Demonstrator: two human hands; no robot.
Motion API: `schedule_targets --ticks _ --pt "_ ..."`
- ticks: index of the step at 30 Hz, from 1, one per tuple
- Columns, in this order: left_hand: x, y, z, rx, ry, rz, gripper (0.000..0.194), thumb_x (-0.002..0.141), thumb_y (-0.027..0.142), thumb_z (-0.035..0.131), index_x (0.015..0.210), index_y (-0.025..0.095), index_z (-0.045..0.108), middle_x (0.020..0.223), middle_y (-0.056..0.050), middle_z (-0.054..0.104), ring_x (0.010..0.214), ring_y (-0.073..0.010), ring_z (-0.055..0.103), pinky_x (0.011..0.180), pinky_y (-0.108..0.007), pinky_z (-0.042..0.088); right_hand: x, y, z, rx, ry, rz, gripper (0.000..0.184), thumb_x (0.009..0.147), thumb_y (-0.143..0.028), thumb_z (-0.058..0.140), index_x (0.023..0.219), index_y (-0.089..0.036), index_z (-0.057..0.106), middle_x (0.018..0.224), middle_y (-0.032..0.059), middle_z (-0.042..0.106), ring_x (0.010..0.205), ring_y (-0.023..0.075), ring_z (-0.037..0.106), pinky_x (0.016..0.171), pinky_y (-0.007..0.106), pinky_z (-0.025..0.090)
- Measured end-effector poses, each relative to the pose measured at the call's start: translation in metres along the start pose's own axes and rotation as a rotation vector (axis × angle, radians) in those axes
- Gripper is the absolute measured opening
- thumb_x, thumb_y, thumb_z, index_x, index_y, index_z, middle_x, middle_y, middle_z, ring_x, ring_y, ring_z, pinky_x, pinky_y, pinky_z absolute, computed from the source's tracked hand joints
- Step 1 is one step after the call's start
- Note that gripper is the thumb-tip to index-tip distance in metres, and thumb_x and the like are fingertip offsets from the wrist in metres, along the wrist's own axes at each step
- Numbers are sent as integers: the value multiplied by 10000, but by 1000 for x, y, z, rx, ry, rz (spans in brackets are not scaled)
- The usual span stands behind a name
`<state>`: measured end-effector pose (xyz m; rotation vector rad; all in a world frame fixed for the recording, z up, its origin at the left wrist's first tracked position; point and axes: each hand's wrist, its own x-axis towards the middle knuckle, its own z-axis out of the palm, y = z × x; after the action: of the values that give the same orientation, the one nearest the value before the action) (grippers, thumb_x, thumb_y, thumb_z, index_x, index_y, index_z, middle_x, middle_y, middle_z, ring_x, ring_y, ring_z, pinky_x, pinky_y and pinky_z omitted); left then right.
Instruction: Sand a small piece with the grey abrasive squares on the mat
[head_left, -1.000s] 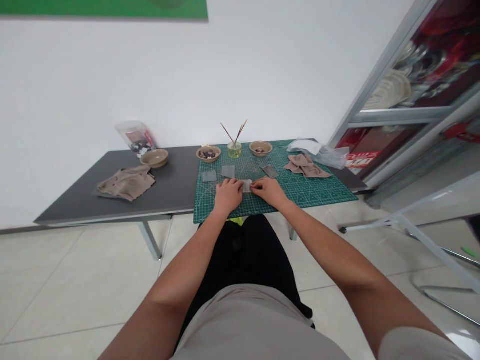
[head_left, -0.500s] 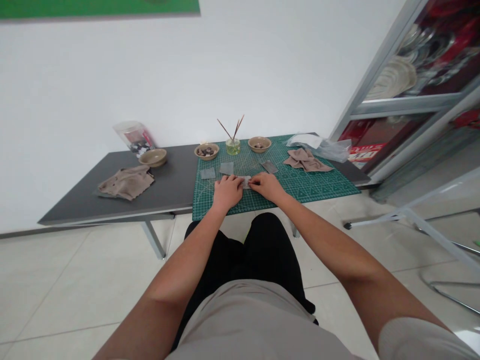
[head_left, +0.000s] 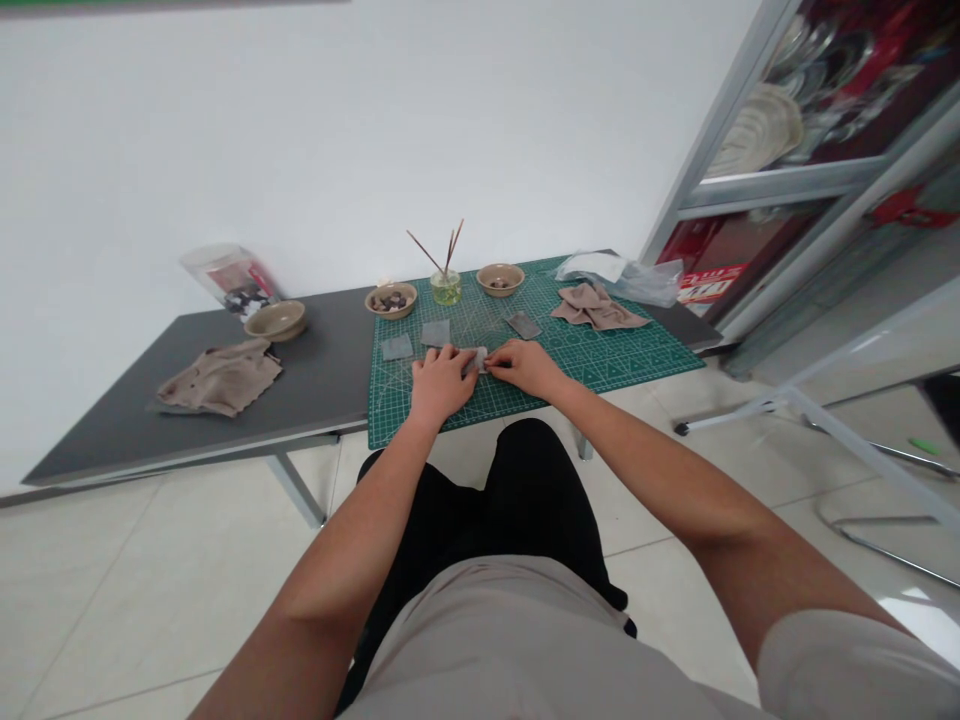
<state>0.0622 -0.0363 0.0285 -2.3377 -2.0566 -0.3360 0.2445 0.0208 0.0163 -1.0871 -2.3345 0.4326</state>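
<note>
Left hand (head_left: 442, 378) resting half-open over small grey piece (head_left: 481, 356) near green mat's (head_left: 615, 362) front edge, probably steadying it. Right hand (head_left: 526, 366) pinching piece's edge, fingertips together, likely for fine control. Jar of sticks (head_left: 445, 290) standing toward mat's back, seemingly out of hands' way.

A small, pale grey piece (head_left: 481, 355) is lying on the green gridded cutting mat (head_left: 600, 365), its middle showing between the hands; the left hand (head_left: 442, 383) is covering its left end, and the right hand (head_left: 525, 367) is pinching its right edge.
</note>
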Motion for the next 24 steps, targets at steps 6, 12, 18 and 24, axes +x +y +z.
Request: schedule_targets --ticks 6,12,18,24 --pt "0 0 0 -2 -3 -3 446 995 454 358 1372 349 572 1305 -102 590 1214 -340 466 972 -520 382 9 -1 5 -33 10 44 140 860 -198 692 911 -220 821 972 53 791 992 226 704 909 330 505" --pt "0 0 2 -3 3 2 448 983 464 383 1368 336 573 1300 -110 583 1208 -341 466 964 -513 387 5 -5 5 10 -30 -25 159 855 -182 693 943 -225 818 989 50 791 991 215 705 913 322 510" --pt "0 -1 1 5 10 13 431 985 416 383 1362 333 576 1277 -107 589 1195 -337 476 953 -509 393 17 0 6 -29 8 62 161 850 -179 693 928 -239 820 1001 40 790 998 222 704 915 333 514" --pt "3 -2 1 -17 -30 -12 444 1000 350 334 1376 355 571 1310 -111 571 1212 -334 467 958 -512 391 -1 -13 7 3 -14 -6 156 857 -182 697 930 -244 819 982 43 789 995 214 701 921 337 514"
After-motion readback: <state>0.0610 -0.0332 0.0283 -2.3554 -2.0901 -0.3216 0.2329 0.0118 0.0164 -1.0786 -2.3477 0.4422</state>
